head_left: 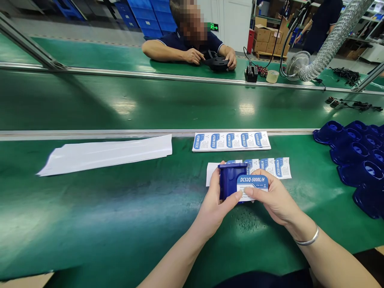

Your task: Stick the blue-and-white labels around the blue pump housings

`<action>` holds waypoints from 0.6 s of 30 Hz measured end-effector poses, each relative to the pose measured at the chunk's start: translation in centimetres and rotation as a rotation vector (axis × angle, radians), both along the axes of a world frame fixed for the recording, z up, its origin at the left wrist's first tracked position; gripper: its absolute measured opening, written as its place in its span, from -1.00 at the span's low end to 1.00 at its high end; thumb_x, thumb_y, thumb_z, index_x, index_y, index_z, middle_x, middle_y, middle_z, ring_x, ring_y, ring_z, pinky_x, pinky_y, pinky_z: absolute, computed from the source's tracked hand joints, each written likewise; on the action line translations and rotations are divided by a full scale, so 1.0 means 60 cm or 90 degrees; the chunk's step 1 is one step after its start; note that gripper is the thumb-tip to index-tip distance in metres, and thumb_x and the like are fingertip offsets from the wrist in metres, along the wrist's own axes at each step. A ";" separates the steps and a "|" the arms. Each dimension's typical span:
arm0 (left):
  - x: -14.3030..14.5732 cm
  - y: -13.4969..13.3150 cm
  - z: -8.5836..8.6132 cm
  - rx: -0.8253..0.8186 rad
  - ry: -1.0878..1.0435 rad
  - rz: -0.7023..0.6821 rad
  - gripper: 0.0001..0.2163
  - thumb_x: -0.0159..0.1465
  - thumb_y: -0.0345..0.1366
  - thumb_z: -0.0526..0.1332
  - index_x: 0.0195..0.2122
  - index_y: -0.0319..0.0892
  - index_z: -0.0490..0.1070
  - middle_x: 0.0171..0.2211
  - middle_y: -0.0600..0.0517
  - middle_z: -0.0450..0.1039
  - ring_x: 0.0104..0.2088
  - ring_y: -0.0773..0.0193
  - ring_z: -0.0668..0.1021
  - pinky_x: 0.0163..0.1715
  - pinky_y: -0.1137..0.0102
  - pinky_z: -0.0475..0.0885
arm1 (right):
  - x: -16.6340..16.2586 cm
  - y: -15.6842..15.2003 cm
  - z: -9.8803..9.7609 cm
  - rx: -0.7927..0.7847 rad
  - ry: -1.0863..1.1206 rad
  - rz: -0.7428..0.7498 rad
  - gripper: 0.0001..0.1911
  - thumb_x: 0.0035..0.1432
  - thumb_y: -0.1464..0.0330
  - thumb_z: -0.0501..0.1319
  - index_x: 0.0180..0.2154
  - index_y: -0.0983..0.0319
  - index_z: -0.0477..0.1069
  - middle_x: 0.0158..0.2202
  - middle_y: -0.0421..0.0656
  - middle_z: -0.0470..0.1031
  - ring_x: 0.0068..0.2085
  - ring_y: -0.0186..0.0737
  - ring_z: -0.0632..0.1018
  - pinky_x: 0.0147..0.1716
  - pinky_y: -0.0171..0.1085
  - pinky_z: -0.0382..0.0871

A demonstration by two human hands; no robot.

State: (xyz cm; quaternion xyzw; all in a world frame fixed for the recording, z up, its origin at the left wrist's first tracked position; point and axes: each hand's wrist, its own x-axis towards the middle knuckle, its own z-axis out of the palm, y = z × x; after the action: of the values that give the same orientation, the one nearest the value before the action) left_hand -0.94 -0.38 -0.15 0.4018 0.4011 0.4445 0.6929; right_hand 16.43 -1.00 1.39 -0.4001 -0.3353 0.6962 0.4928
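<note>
My left hand is closed around a dark blue plastic housing, its thumb reaching across the front. Between the thumb and fingers of my right hand is a blue-and-white label printed DC52Q-5000L/H. The label overlaps the right part of the housing; whether it is fully stuck down I cannot tell. My left thumb tip touches the label's lower left edge. Partly hidden behind the hands, a strip of labels lies on the green table.
A stack of label sheets lies behind the hands, with white backing paper to its left. Several blue plastic housings stand at the right. Beyond a metal rail, a co-worker handles a black device. A flexible duct hangs at upper right.
</note>
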 end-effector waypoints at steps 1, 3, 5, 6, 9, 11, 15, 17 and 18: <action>0.000 0.000 0.000 0.001 0.001 0.000 -0.19 0.25 -0.15 0.38 0.43 0.02 -0.04 0.43 -0.04 0.08 0.39 -0.07 0.19 0.33 0.18 0.22 | 0.000 0.000 0.000 -0.002 -0.005 -0.001 -0.66 0.02 0.30 0.56 -0.30 0.20 0.45 -0.41 -0.29 0.43 -0.38 -0.34 0.41 -0.29 -0.35 0.34; 0.000 -0.001 -0.002 0.002 0.004 0.002 -0.19 0.24 -0.15 0.39 0.42 0.03 -0.03 0.43 -0.03 0.08 0.40 -0.07 0.18 0.33 0.19 0.23 | 0.000 -0.001 0.000 -0.005 -0.014 -0.003 -0.65 0.00 0.28 0.57 -0.31 0.20 0.44 -0.40 -0.28 0.44 -0.37 -0.32 0.42 -0.28 -0.33 0.35; 0.001 -0.001 -0.002 0.000 0.007 0.005 -0.19 0.23 -0.15 0.39 0.43 0.04 -0.03 0.42 -0.03 0.09 0.39 -0.08 0.18 0.33 0.17 0.23 | -0.001 -0.001 -0.001 -0.007 -0.018 -0.006 -0.63 -0.02 0.26 0.57 -0.31 0.20 0.44 -0.40 -0.27 0.45 -0.36 -0.31 0.43 -0.27 -0.32 0.35; 0.001 -0.001 -0.002 0.000 0.007 0.007 -0.18 0.23 -0.15 0.39 0.43 0.05 -0.03 0.42 -0.03 0.10 0.39 -0.10 0.19 0.33 0.15 0.23 | -0.001 -0.001 -0.001 -0.007 -0.019 -0.007 -0.63 -0.03 0.26 0.58 -0.31 0.20 0.44 -0.39 -0.27 0.45 -0.36 -0.30 0.43 -0.28 -0.31 0.36; 0.001 -0.001 -0.003 0.000 0.006 0.010 -0.18 0.22 -0.15 0.40 0.43 0.07 -0.02 0.41 -0.03 0.11 0.39 -0.12 0.20 0.33 0.13 0.24 | -0.002 -0.001 -0.002 -0.007 -0.021 -0.009 -0.61 -0.04 0.25 0.58 -0.31 0.20 0.43 -0.40 -0.27 0.45 -0.36 -0.29 0.43 -0.29 -0.31 0.36; 0.002 -0.001 -0.004 0.002 0.005 0.011 -0.19 0.22 -0.16 0.40 0.42 0.07 0.00 0.42 -0.02 0.10 0.39 -0.11 0.19 0.33 0.14 0.23 | -0.002 -0.001 -0.002 -0.008 -0.020 -0.010 -0.61 -0.04 0.25 0.58 -0.31 0.20 0.43 -0.40 -0.27 0.45 -0.36 -0.29 0.43 -0.29 -0.31 0.36; 0.002 -0.001 -0.004 0.003 0.005 0.010 -0.20 0.23 -0.17 0.39 0.41 0.05 0.00 0.42 -0.02 0.10 0.39 -0.08 0.19 0.34 0.16 0.22 | -0.002 -0.001 -0.004 -0.008 -0.010 -0.011 -0.62 -0.03 0.26 0.58 -0.31 0.21 0.44 -0.40 -0.27 0.45 -0.36 -0.30 0.44 -0.29 -0.32 0.35; 0.003 -0.001 -0.002 0.000 0.002 0.010 -0.20 0.23 -0.18 0.39 0.41 0.05 0.00 0.42 -0.02 0.10 0.39 -0.08 0.19 0.34 0.15 0.21 | -0.001 -0.001 -0.005 -0.008 -0.007 -0.011 -0.63 -0.03 0.27 0.58 -0.30 0.21 0.44 -0.40 -0.27 0.45 -0.36 -0.31 0.44 -0.30 -0.34 0.34; 0.003 -0.002 -0.001 -0.002 0.002 0.011 -0.21 0.23 -0.18 0.39 0.41 0.05 0.00 0.41 -0.02 0.10 0.39 -0.09 0.19 0.34 0.14 0.20 | -0.001 -0.001 -0.005 -0.008 -0.008 -0.011 -0.63 -0.02 0.27 0.58 -0.30 0.21 0.45 -0.39 -0.27 0.46 -0.36 -0.32 0.44 -0.30 -0.35 0.34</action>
State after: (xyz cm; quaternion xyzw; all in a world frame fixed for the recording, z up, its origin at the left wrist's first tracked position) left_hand -0.76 -0.49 -0.20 0.3980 0.4060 0.4496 0.6890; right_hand 16.39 -1.05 1.09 -0.4102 -0.3304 0.6916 0.4942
